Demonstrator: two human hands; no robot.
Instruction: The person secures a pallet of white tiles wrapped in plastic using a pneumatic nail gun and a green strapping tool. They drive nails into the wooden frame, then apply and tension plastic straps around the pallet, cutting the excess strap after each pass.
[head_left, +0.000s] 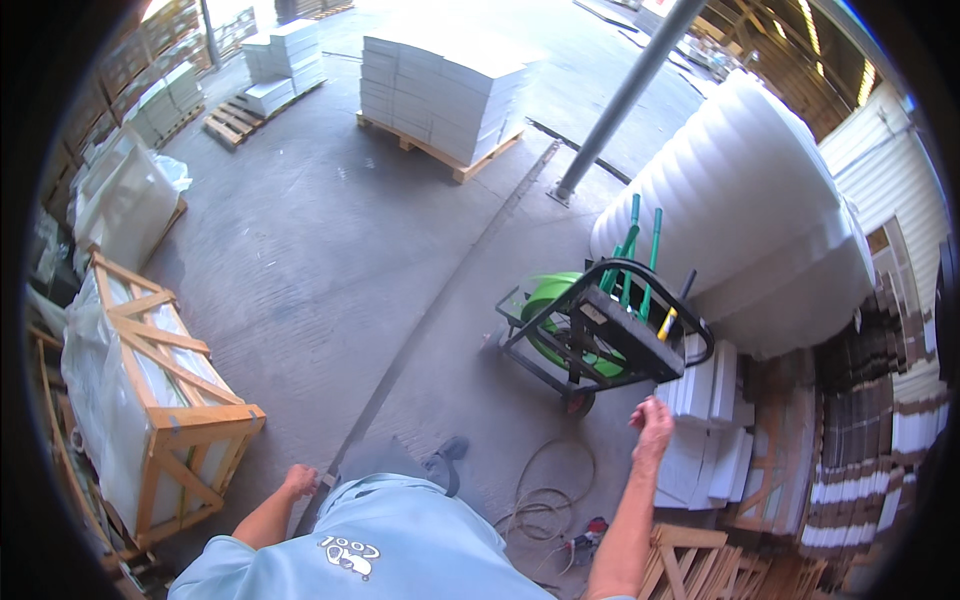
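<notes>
My right hand (652, 418) is stretched forward, its fingers loosely bent and apart, with nothing visible in them. It is just short of a black-framed strapping cart (640, 340). The cart carries a coil of green strapping (552, 310), a tool with long green handles (632, 245) and a yellow-handled item (667, 323). Low at my left side, my left hand (298, 480) is closed. A small greyish thing shows by its fingers, too small to name.
A wooden crate (205, 412) stands at the left. White boxes (440, 95) are stacked on a pallet ahead, near a grey post (625, 100). Large white foam rolls (740, 210) rise at the right. A coiled hose (540, 505) and a red power tool (590, 535) lie by my feet.
</notes>
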